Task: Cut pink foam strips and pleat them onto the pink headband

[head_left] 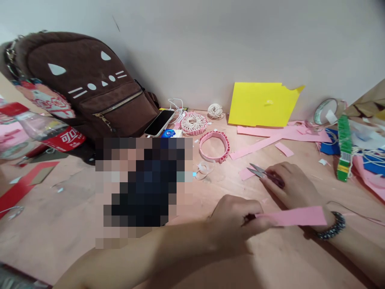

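My left hand [236, 214] is closed, pinching one end of a pink paper strip [300, 216]. The strip's free end points right, passing in front of my right wrist. My right hand [290, 182] rests low over the table, its fingers around the dark handles of a pair of scissors [256, 171]. The scissor blades are slightly apart and point left, over a small pink scrap [246, 172]. Beyond them stands a pink ring [202, 150] with small rolled pieces along its right side. A dark beaded bracelet [335, 226] circles my right wrist.
A brown backpack [81, 68], a cola bottle [64, 134] and a phone [159, 122] are at the left. Behind are a string-wound pink ring [194, 123], yellow card [264, 104] and pink strips [258, 145]. A green package [344, 148] stands right. A pixelated patch hides the left-centre.
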Demonstrator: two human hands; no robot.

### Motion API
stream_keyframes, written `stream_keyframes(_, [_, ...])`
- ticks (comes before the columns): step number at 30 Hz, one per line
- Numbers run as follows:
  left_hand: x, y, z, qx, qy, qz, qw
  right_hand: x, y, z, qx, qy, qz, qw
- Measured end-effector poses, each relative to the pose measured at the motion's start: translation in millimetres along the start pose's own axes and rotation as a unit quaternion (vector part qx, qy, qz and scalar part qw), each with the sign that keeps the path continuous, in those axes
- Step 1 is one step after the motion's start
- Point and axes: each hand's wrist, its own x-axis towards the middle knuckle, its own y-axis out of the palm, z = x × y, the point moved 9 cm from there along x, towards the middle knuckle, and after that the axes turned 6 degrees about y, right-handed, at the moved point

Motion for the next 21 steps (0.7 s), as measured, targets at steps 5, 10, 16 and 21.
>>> stream_keyframes(5, [-4, 6.9, -11, 0.065, 0.057, 0.036, 0.996, -7, -13, 16, 0.042, -0.047, -0.072, 0.995])
stream_keyframes(10, [-2, -20.7, 13, -0.018, -0.061, -0.109, 0.992, -28, -1, 49, 0.307, -0.086, 0.127, 0.939])
stream_keyframes(16, [4, -7.5, 8, 0.057, -0.05, -0.061, 0.995, -27, 7, 37, 0.42, 0.11, 0.144, 0.889])
stream_keyframes(21, [-5, -20.2, -40, 0.211, 0.071, 0.026, 0.975, -22, 10, 19, 0.438, 0.207, 0.104, 0.869])
